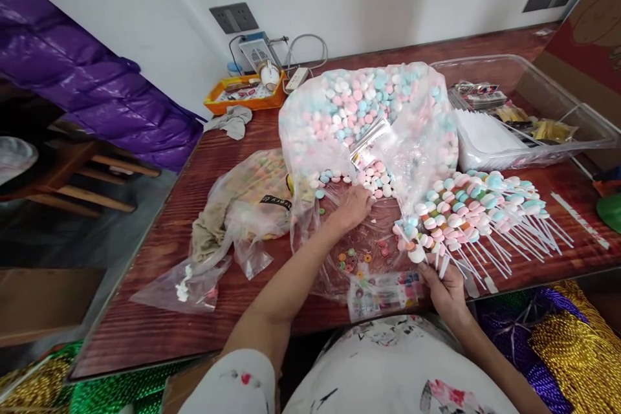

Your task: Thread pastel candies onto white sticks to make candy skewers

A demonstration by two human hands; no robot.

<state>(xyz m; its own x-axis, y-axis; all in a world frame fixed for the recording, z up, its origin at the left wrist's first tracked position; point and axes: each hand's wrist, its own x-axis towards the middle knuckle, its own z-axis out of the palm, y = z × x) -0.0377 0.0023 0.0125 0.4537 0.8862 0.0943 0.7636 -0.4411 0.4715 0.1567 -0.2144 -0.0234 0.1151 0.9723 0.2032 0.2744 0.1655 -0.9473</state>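
Observation:
A large clear bag full of pink, blue and white round candies lies open on the red wooden table. My left hand reaches into its mouth, fingers curled among loose candies; what it grips is hidden. My right hand is closed on a thin white stick with candies threaded on it, at the table's front edge. Beside it lies a fan of several finished candy sticks. Small coloured ring candies sit on plastic between my hands.
A crumpled bag and smaller plastic bags lie at left. A clear tray of packets stands at back right, an orange tray and power strip by the wall. Tinsel hangs below the front edge.

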